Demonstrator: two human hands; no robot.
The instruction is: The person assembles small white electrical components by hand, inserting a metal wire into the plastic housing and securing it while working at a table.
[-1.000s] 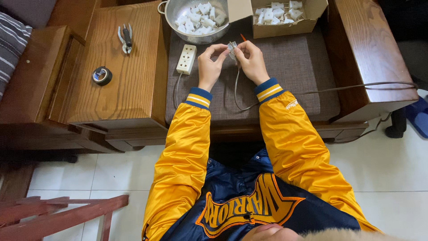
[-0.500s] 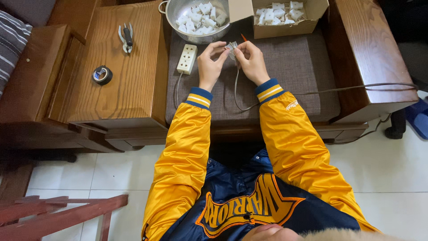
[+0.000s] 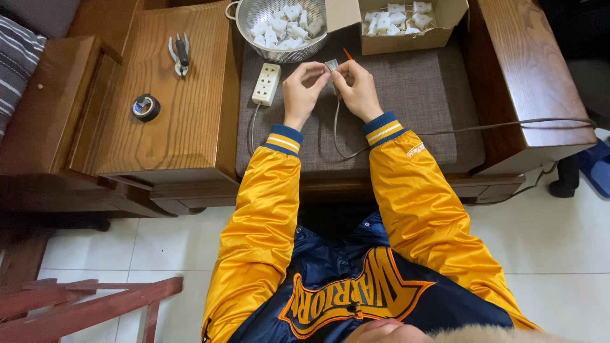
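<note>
From the head camera, the left hand [image 3: 304, 92] and right hand [image 3: 357, 89] pinch a small white plug part [image 3: 332, 65] between their fingertips, over the far edge of the grey cushion [image 3: 413, 101], its grey cable [image 3: 340, 136] trailing near. A steady grip with both thumbs close to the part seems best, keeping the cable slack and clear of the power strip [image 3: 266, 84] on the left and the metal colander [image 3: 279, 28] beyond.

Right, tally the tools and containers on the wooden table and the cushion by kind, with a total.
Pliers: 1
Roll of black tape: 1
White power strip: 1
Metal colander: 1
Cardboard box: 1
Total: 5
</note>
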